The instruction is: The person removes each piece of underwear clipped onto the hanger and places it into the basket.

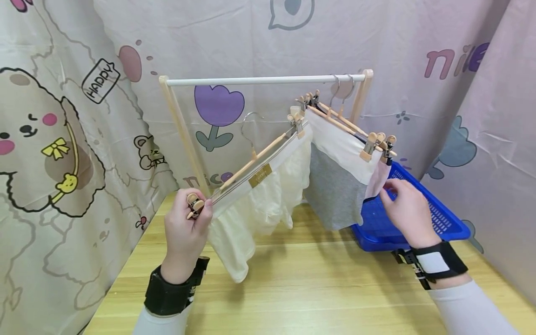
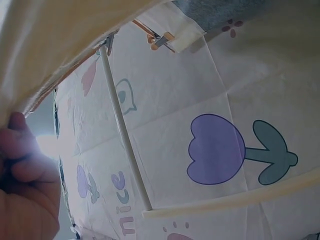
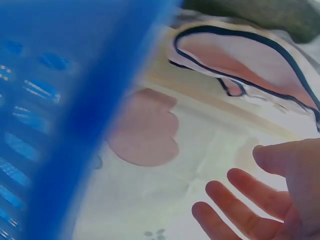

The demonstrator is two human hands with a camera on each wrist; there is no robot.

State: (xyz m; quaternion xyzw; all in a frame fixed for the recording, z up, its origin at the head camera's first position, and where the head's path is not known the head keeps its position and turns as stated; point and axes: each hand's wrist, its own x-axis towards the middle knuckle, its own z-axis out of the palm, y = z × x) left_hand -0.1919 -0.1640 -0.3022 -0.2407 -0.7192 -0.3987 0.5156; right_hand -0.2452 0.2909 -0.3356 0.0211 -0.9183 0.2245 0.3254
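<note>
My left hand (image 1: 189,223) grips the near clip end of a wooden clip hanger (image 1: 251,161) that carries cream shorts (image 1: 259,204). The hanger is tilted, with its metal hook free below the white rail (image 1: 259,81) of a small wooden rack. In the left wrist view, my left hand (image 2: 25,185) is at the bottom left under the cream cloth (image 2: 60,35). My right hand (image 1: 402,202) is open, its fingertips at the edge of a pink garment (image 1: 377,180) hanging at the rack's right end beside a grey one (image 1: 335,190). The right wrist view shows the right hand (image 3: 260,200) with fingers spread and holding nothing.
A blue plastic basket (image 1: 444,218) sits on the wooden table (image 1: 318,288) at the right, behind my right hand; its wall (image 3: 65,100) fills the left of the right wrist view. Printed curtains close in the back and both sides. Several other hangers crowd the rail's right end.
</note>
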